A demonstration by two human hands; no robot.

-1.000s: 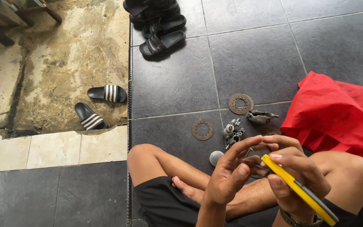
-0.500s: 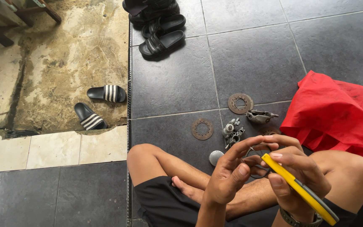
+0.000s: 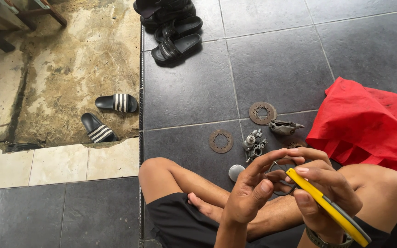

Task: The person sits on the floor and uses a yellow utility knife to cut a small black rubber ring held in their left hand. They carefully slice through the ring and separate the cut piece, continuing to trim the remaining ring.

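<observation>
I sit cross-legged on dark floor tiles. My right hand (image 3: 320, 188) grips a tool with yellow and grey handles (image 3: 327, 206) that runs down to the lower right. My left hand (image 3: 251, 190) pinches a thin dark ring (image 3: 275, 177) at the tool's tip, fingers curled around it. On the floor just beyond my hands lie a small grey metal carburettor-like part (image 3: 255, 143), a second grey metal part (image 3: 283, 126), two rusty perforated discs (image 3: 220, 140) (image 3: 262, 112) and a small round grey cap (image 3: 235, 172).
A crumpled red cloth (image 3: 368, 124) lies at the right beside my knee. Black sandals (image 3: 175, 34) sit at the top. A pair of striped black slides (image 3: 106, 115) rests on the lower, rough concrete ground at the left, past the tile edge (image 3: 140, 92).
</observation>
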